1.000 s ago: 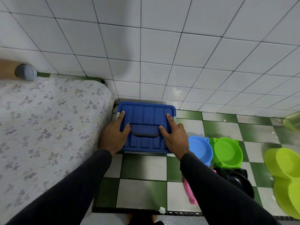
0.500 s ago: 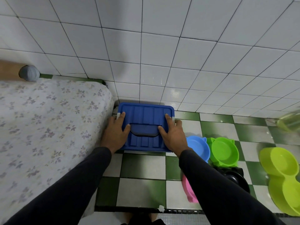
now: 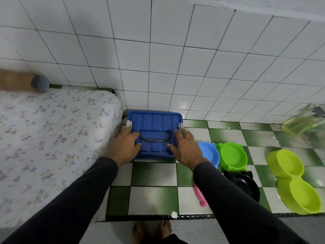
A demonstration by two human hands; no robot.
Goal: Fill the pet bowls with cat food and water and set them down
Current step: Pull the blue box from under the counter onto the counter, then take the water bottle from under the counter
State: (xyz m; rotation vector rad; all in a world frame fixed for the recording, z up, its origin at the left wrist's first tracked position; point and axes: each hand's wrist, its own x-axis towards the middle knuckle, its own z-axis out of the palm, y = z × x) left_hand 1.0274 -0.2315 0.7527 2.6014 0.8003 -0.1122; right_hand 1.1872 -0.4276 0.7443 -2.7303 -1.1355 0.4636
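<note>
**Both hands on the blue box lid, bowls waiting to the right**

The blue storage box (image 3: 154,134) sits on the green-and-white checkered floor (image 3: 153,175), pushed up against the white tiled wall (image 3: 158,67) and just beside the corner of the flower-print mattress (image 3: 52,138). Its ribbed lid is on, with a dark handle lying flat in the recess at the middle and a pale latch at each side.

Your left hand (image 3: 125,147) rests on the lid's left edge, fingers fairly straight and reaching toward the left latch, thumb laid along the lid near the handle. Your right hand (image 3: 186,148) mirrors it on the right edge, fingers stretched toward the right latch, thumb on the lid. Neither hand is curled round anything.

Just right of your right hand stands a light blue bowl (image 3: 209,154), touching a bright green bowl (image 3: 232,155). In front of those, partly hidden by your right sleeve, are a black bowl (image 3: 246,184) and a pink bowl (image 3: 199,196). Further right lies a lime double bowl (image 3: 293,180). A blurred, clear greenish container (image 3: 299,124) stands by the wall at far right.

Your bare feet (image 3: 153,229) show at the bottom edge.
</note>
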